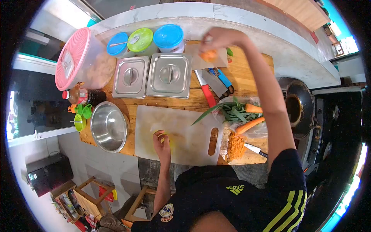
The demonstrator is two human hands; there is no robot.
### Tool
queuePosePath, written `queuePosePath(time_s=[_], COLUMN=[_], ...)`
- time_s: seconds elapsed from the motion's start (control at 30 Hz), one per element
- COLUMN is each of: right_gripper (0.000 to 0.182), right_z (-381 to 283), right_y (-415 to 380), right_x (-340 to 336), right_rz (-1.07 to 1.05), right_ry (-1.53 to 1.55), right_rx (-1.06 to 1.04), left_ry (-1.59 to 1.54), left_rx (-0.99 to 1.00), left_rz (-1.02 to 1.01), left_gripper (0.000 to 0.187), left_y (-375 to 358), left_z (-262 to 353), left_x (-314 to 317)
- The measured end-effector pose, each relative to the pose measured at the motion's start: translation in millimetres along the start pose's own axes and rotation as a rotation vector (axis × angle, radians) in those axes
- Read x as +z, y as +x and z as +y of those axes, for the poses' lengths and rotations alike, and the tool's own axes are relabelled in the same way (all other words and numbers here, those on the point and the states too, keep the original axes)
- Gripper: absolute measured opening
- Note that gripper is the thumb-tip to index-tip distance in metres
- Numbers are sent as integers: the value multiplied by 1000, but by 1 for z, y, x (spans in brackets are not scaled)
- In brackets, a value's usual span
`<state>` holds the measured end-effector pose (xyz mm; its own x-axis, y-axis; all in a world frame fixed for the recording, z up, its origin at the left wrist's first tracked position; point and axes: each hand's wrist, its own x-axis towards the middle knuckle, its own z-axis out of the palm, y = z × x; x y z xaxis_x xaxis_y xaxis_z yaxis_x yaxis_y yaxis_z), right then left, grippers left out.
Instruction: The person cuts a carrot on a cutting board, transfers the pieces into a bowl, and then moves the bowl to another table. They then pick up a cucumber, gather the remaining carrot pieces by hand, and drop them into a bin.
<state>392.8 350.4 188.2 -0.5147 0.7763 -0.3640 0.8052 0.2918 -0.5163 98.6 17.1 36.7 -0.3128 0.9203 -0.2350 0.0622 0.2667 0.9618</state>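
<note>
My left hand (162, 145) is over the white cutting board (189, 120), its fingers curled together around a small yellowish edge that I cannot make out. At the far side of the table, my right hand (222, 38) reaches over a brown sheet (219, 58). Motion smears its fingers. Just under them is a blurred orange clump (209, 55); whether the hand grips it or has let it go does not show. Yellowish stains mark the board beside my left hand.
Left of the board is a steel bowl (109, 127). Lidded steel pans (169, 75) stand behind it. A red-handled knife (208, 91), a cleaver (214, 83), carrots (250, 125), shredded carrot (235, 147) and a small knife (256, 150) lie to the right. A wok (299, 108) sits beyond.
</note>
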Motion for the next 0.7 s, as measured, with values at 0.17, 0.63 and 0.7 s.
queuePosePath(time_s=[0.17,0.63,0.7], right_gripper=[68,65,54], right_z=[-29,-52,5], right_y=[124,112,99], right_x=[15,28,28], right_rz=[347,626,651], right_ry=[-110,-56,-66], right_rx=[178,290,401], left_ry=[-10,20,6], left_rx=[58,-50,-64], left_rz=[-4,-12,16], left_gripper=[22,17,17], left_y=[-3,-16,-15], left_z=[11,-9,-11], left_x=[2,-11,-15])
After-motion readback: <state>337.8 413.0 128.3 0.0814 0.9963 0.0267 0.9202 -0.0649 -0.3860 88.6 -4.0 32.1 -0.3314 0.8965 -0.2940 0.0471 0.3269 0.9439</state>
